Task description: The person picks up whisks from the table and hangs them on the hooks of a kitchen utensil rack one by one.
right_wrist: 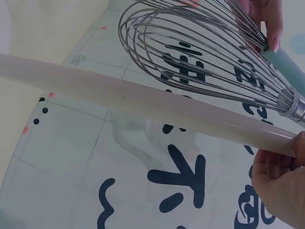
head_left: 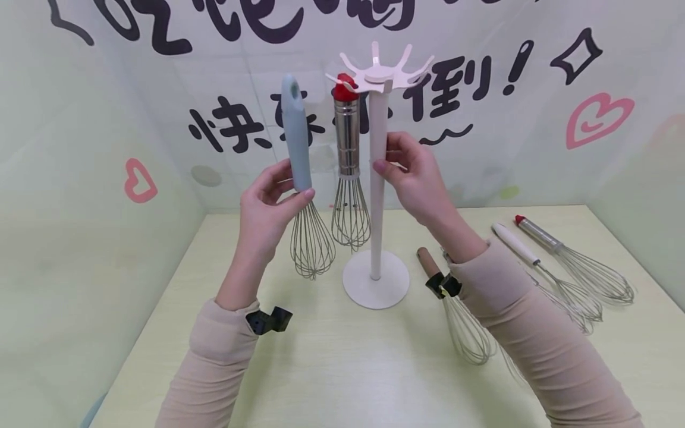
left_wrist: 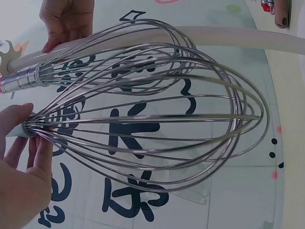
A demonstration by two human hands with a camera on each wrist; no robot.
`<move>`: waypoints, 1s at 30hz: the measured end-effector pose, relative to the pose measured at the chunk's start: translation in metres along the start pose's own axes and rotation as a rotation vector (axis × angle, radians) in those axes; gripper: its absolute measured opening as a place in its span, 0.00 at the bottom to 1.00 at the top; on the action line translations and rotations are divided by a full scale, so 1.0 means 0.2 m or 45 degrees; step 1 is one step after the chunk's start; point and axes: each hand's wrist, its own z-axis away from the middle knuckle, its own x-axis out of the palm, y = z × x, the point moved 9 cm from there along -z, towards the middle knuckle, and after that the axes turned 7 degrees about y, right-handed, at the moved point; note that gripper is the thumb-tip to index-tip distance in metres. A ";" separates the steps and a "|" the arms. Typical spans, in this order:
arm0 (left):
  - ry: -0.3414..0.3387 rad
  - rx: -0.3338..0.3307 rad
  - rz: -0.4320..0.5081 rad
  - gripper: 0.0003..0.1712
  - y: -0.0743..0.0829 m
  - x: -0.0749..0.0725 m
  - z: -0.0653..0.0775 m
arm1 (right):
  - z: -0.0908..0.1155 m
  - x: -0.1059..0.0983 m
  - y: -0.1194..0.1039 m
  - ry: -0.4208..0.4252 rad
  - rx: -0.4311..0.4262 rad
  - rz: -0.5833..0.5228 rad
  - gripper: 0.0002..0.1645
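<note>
My left hand (head_left: 263,208) pinches a whisk by the lower end of its light blue handle (head_left: 297,139). The whisk is upright, and its wire loops (left_wrist: 152,119) hang below my fingers. My right hand (head_left: 420,178) grips the white post (head_left: 377,226) of a stand partway up, thumb in front. At the top of the stand is a ring of upturned hooks (head_left: 379,74). From its left side hangs a steel-handled whisk (head_left: 349,137) with a red end, between the blue whisk and the post. In the right wrist view, the post (right_wrist: 143,105) runs into my right hand (right_wrist: 281,186).
On the table's right lie a brown-handled whisk (head_left: 428,261), a white-handled whisk (head_left: 514,242) and a steel whisk (head_left: 540,233) with a red end; my right sleeve partly covers this group. The stand's round base (head_left: 358,291) rests mid-table. A printed backdrop (head_left: 241,178) rises behind.
</note>
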 end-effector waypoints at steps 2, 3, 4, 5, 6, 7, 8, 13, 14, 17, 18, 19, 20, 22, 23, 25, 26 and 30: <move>0.001 -0.003 0.006 0.32 0.00 0.00 0.00 | 0.00 0.00 0.00 0.021 -0.003 0.002 0.18; 0.004 -0.004 0.010 0.32 0.01 0.00 0.00 | 0.00 0.00 0.00 0.030 -0.002 0.000 0.18; 0.007 -0.005 0.013 0.32 0.01 0.00 0.00 | 0.01 -0.01 0.00 0.036 0.001 -0.005 0.18; 0.011 -0.005 0.015 0.32 0.02 -0.01 0.00 | 0.01 -0.01 0.00 0.043 0.004 -0.010 0.18; 0.015 -0.005 0.017 0.32 0.02 -0.01 0.00 | 0.01 -0.01 0.00 0.049 0.007 -0.011 0.18; 0.017 -0.005 0.018 0.32 0.02 -0.01 0.00 | 0.01 -0.01 -0.01 0.054 0.010 -0.010 0.18; 0.020 -0.004 0.020 0.32 0.03 -0.01 0.00 | 0.01 -0.01 -0.01 0.060 0.013 -0.010 0.18; 0.024 0.005 0.011 0.32 0.03 -0.02 0.01 | 0.02 -0.01 -0.01 0.107 0.016 0.015 0.18; 0.024 0.007 0.013 0.32 0.03 -0.02 0.01 | 0.02 -0.01 -0.01 0.121 0.016 0.016 0.18; 0.017 0.016 0.017 0.32 0.03 -0.01 0.01 | 0.02 -0.03 -0.01 0.171 0.016 0.026 0.18; 0.014 0.018 0.022 0.32 0.03 -0.01 0.01 | 0.02 -0.03 -0.01 0.186 0.015 0.031 0.18; 0.011 0.019 0.024 0.32 0.03 -0.01 0.02 | 0.02 -0.04 -0.01 0.199 0.014 0.035 0.18; 0.008 0.021 0.026 0.32 0.03 -0.01 0.02 | 0.02 -0.04 0.00 0.207 0.014 0.038 0.18; 0.005 0.023 0.027 0.33 0.03 -0.01 0.02 | 0.02 -0.04 0.00 0.213 0.015 0.045 0.18; 0.002 0.025 0.029 0.33 0.03 0.00 0.02 | 0.02 -0.04 0.00 0.208 0.016 0.045 0.18; -0.002 0.028 0.032 0.33 0.03 0.00 0.02 | 0.01 -0.04 0.00 0.188 0.020 0.051 0.18; -0.005 0.030 0.035 0.33 0.03 0.00 0.02 | 0.01 -0.04 -0.01 0.174 0.023 0.054 0.19; -0.010 0.029 0.030 0.32 0.04 0.00 0.03 | 0.00 -0.04 -0.01 0.099 0.031 0.074 0.20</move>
